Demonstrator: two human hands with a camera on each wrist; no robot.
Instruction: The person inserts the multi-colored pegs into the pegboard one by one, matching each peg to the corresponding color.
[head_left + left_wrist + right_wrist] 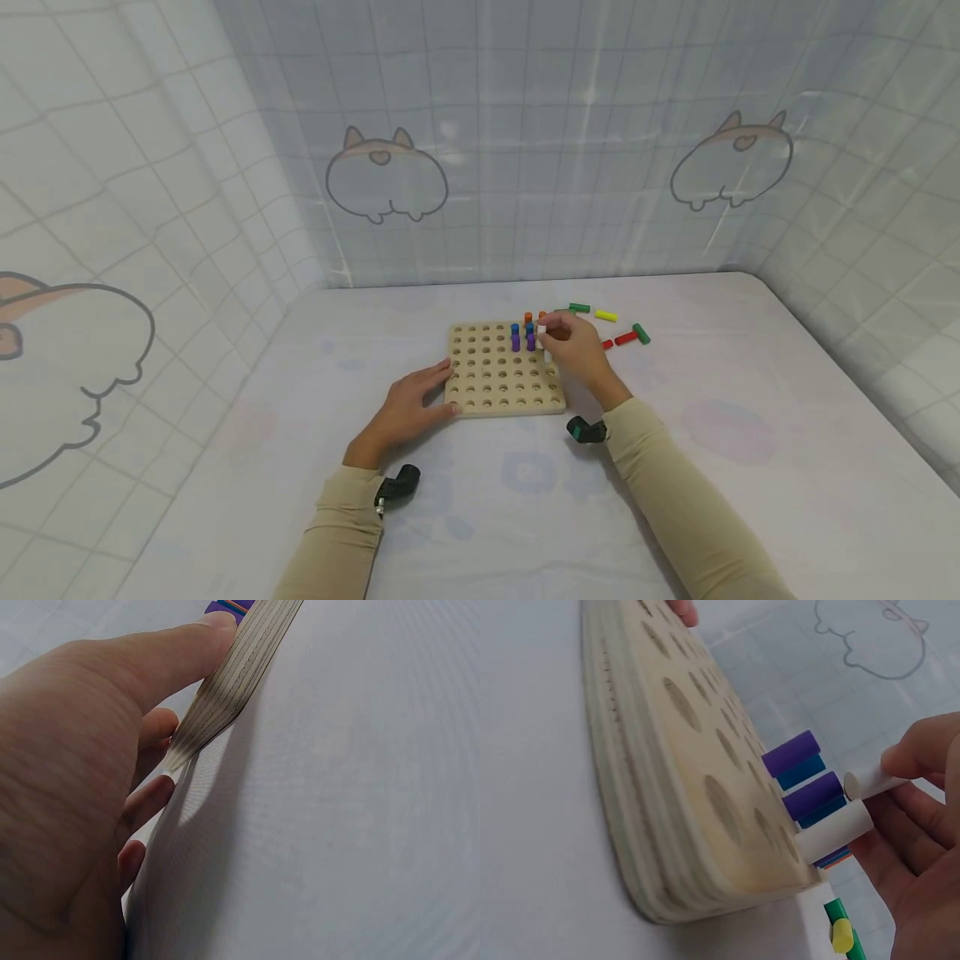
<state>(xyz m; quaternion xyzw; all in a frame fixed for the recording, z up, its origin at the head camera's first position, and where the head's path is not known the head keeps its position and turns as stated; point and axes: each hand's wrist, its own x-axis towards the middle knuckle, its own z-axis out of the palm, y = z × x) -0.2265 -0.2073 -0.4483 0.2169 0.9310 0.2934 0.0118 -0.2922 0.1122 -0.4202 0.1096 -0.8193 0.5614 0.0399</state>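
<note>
A square wooden board (pixel 504 407) with rows of round holes lies on the table. Pinched between thumb and fingers of my right hand (pixel 576 346) is a white peg (pixel 870 780), held over the board's right side. Another white peg (pixel 836 832) stands in a hole just beneath it. Beside these stand two purple pegs (pixel 516 342), with blue pegs (pixel 515 330) and orange pegs (pixel 528 317) in the rows behind. My left hand (pixel 408 407) rests at the board's near left corner, thumb (pixel 187 656) touching the front edge and fingers along the left side.
Loose pegs lie on the cloth right of the board and behind it: a yellow peg (pixel 606 316), green pegs (pixel 580 308) and red pegs (pixel 626 338). A patterned curtain (pixel 525 167) hangs behind the table and at both sides.
</note>
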